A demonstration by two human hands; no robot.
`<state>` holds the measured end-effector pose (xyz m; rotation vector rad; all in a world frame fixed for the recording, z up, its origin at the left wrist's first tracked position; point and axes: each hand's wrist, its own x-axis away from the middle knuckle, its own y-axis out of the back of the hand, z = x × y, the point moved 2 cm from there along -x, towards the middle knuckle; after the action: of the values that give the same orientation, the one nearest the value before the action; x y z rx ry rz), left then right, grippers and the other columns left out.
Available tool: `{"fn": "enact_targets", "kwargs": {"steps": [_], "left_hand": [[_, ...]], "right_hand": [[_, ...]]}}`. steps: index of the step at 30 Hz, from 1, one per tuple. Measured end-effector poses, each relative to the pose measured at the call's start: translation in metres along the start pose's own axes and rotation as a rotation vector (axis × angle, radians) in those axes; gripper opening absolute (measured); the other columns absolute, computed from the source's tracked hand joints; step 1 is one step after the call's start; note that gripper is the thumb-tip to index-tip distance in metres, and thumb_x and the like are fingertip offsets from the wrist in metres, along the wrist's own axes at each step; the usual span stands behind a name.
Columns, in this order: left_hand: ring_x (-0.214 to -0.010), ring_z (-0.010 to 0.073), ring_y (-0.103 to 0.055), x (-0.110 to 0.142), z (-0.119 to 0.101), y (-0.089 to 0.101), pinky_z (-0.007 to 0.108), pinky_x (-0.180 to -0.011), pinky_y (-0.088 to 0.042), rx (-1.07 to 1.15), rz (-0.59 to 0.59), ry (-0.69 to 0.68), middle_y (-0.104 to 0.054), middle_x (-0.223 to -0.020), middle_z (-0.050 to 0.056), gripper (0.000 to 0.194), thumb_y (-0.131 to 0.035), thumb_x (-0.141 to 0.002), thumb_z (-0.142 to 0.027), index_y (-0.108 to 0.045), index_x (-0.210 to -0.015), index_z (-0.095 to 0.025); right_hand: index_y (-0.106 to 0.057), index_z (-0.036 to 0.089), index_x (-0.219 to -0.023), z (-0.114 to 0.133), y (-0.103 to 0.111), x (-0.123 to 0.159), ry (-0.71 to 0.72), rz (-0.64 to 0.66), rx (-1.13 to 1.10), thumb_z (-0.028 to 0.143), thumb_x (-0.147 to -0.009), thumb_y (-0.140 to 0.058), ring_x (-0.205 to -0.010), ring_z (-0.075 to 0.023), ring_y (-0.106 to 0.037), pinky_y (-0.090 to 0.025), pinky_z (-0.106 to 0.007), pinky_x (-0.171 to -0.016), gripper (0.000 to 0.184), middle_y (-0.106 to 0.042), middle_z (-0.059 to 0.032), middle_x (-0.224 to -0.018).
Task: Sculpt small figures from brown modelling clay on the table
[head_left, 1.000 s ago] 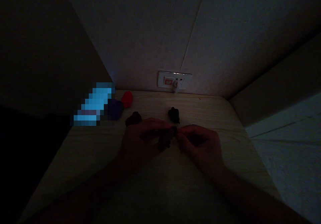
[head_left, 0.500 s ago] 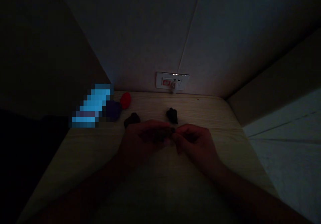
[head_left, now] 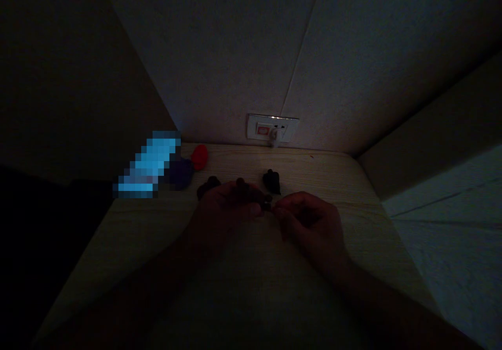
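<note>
A small dark knobbly figure (head_left: pixel 251 193), likely of modelling clay, lies between the fingers and thumb of my left hand (head_left: pixel 214 211). A round knob sticks up from it at the back, and smaller bumps show at its right end. My right hand (head_left: pixel 314 222) is closed in a pinch at that right end; what its fingertips hold is too small and dark to name. Just behind the hands lies a black lump (head_left: pixel 271 181) on the wooden tabletop (head_left: pixel 259 287). A dark brown lump (head_left: pixel 208 185) is partly hidden behind my left hand.
At the back left are a red lump (head_left: pixel 200 156) and a purple lump (head_left: pixel 180 173), side by side. Left of them a lit, blurred-out screen (head_left: pixel 151 161) leans at the table's edge. A wall socket (head_left: pixel 272 127) with a plug sits behind the tabletop.
My left hand has turned the dark figure, so its round knob now points up and back. My right hand's pinch stays at the right end. The lumps on the table have not moved.
</note>
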<state>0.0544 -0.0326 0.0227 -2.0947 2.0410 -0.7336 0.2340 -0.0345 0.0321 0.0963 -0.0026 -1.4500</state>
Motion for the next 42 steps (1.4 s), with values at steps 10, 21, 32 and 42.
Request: {"fn": "enact_targets", "kwargs": {"steps": [10, 21, 32, 42], "left_hand": [[-0.083, 0.0179, -0.074, 0.001, 0.002, -0.002, 0.03, -0.08, -0.058, 0.057, 0.095, 0.033, -0.081, -0.088, 0.003, 0.029, -0.094, -0.058, -0.02, -0.08, -0.083, -0.019], [-0.084, 0.0191, -0.074, 0.002, 0.004, -0.002, 0.033, -0.083, -0.057, 0.049, 0.068, 0.016, -0.081, -0.087, 0.002, 0.028, -0.093, -0.058, -0.017, -0.079, -0.083, -0.02], [-0.082, 0.0195, -0.074, 0.003, 0.002, -0.004, 0.032, -0.08, -0.058, 0.061, 0.041, 0.038, -0.081, -0.086, 0.001, 0.029, -0.092, -0.055, -0.013, -0.077, -0.079, -0.02], [-0.084, 0.0187, -0.075, 0.005, 0.0, -0.006, 0.031, -0.082, -0.059, 0.118, 0.125, 0.054, -0.081, -0.088, 0.002, 0.026, -0.091, -0.059, -0.014, -0.078, -0.082, -0.02]], "right_hand": [[-0.073, 0.021, -0.095, 0.012, 0.002, 0.009, 0.556, 0.011, 0.337, 0.013, -0.085, -0.078, -0.067, -0.0138, -0.067, -0.055, -0.025, -0.061, 0.013, -0.07, -0.0012, -0.073], [-0.072, 0.023, -0.095, 0.005, 0.002, 0.01, 0.461, 0.031, 0.324, 0.017, -0.086, -0.079, -0.073, -0.0163, -0.07, -0.057, -0.027, -0.061, 0.012, -0.075, -0.0045, -0.085], [-0.074, 0.023, -0.094, 0.002, 0.001, 0.011, 0.307, -0.023, 0.266, 0.023, -0.082, -0.083, -0.059, -0.012, -0.065, -0.054, -0.025, -0.057, 0.015, -0.073, 0.0, -0.075], [-0.074, 0.022, -0.087, 0.006, 0.0, 0.01, 0.318, 0.009, 0.206, 0.024, -0.084, -0.082, -0.066, -0.0143, -0.065, -0.053, -0.026, -0.058, 0.008, -0.071, -0.0026, -0.076]]}}
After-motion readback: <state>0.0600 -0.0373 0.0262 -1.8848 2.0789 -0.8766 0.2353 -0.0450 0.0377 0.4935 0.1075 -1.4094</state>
